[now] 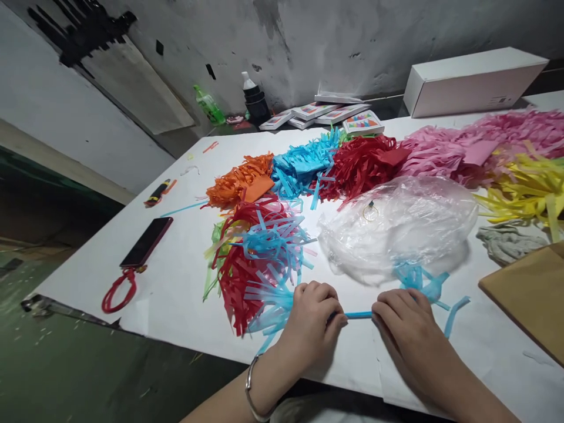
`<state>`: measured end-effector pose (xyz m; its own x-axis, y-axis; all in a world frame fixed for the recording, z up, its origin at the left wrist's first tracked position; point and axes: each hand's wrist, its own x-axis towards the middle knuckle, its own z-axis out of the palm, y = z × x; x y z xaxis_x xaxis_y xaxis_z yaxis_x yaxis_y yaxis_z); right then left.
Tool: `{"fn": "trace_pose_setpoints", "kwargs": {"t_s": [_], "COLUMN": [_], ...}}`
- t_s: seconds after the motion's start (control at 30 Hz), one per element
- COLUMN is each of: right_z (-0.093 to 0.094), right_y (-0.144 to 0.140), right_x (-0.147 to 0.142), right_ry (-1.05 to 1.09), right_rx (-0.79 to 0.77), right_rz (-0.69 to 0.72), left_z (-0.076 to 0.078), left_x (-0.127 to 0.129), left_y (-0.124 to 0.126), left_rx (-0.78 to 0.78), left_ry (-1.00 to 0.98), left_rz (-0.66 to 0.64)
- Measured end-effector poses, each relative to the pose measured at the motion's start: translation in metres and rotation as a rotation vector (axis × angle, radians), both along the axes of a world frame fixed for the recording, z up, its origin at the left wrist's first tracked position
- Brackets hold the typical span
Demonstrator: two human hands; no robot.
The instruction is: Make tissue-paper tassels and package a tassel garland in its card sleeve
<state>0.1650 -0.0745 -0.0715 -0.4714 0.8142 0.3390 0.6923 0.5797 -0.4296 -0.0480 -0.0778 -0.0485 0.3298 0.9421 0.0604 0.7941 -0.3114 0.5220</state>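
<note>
We saw both hands at the near table edge, pinching one blue strip [359, 315] between them. The left hand [314, 314] was curled shut on the strip's left end, fingers folded under, thumb side hidden. The right hand [403, 317] was closed on the right end, fingertips down on the paper. Only a short span of strip showed between the two fists, lying just on the table [176, 282].

Risks, as we judged them: the strip looked thin and taut, so a hard pull could have torn it at either pinch. The blue fringe [418, 279] at 1 o'clock from the right hand touched the plastic bag [396, 229], so a tug could have dragged the bag and the small ring [370, 211] inside it. The mixed pile [255, 258] of red and blue fringe sat at 10 o'clock, just beside the left hand; loose ends could have snagged in the fingers. A bracelet [251, 388] on the left wrist could have caught strands too.

Farther out we noted a phone [147, 241] with a red loop [117, 291] at 9 o'clock, well apart. A brown board [529, 294] lay at 3 o'clock, a grey rag [506, 241] behind it. Beyond the bag sat orange [240, 179], blue [304, 161], red [365, 161], pink [462, 147] and yellow [529, 188] fringe heaps. At 12 o'clock, far edge: flat packs [326, 111], a dark bottle [255, 100], a white box [471, 79].
</note>
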Motion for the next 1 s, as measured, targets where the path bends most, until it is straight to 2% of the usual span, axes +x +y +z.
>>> {"fn": "trace_pose_setpoints", "kwargs": {"t_s": [0.27,0.33,0.4,0.5,0.57,0.63,0.7,0.8,0.87,0.93,1.0], "right_z": [0.001,0.001,0.0,-0.007,-0.012,-0.016,-0.015,-0.004,0.009,0.02,0.028], "right_y": [0.004,0.003,0.001,-0.003,-0.003,0.0,0.005,0.013,0.015,0.016,0.016], "right_x": [-0.005,-0.005,-0.004,-0.007,-0.013,-0.018,-0.021,-0.018,-0.016,-0.014,-0.015], "right_ry": [0.036,0.062,0.073,0.005,-0.054,-0.104,-0.109,-0.012,0.064,0.136,0.247], "right_rx": [-0.021,-0.017,0.04,0.232,0.358,0.433,0.504,0.662,0.748,0.758,0.664], "right_rz": [-0.165,-0.124,-0.019,0.125,0.137,0.112,0.091,0.081,0.063,0.043,0.036], "left_z": [0.014,0.014,0.009,-0.005,-0.012,-0.012,-0.003,0.015,0.021,0.022,0.023], "left_x": [0.012,0.013,0.013,0.014,0.016,0.016,0.015,0.01,0.007,0.006,0.008], "left_y": [0.002,0.0,-0.003,-0.006,-0.003,0.004,0.012,0.019,0.021,0.024,0.025], "left_rx": [0.026,0.088,0.162,0.266,0.276,0.182,0.011,-0.31,-0.565,-0.771,-0.852], "left_ry": [0.379,0.427,0.432,0.424,0.396,0.309,0.127,-0.267,-0.549,-0.785,-0.934], "left_rz": [-0.002,-0.061,-0.158,-0.277,-0.292,-0.246,-0.173,-0.101,-0.024,0.054,0.067]}}
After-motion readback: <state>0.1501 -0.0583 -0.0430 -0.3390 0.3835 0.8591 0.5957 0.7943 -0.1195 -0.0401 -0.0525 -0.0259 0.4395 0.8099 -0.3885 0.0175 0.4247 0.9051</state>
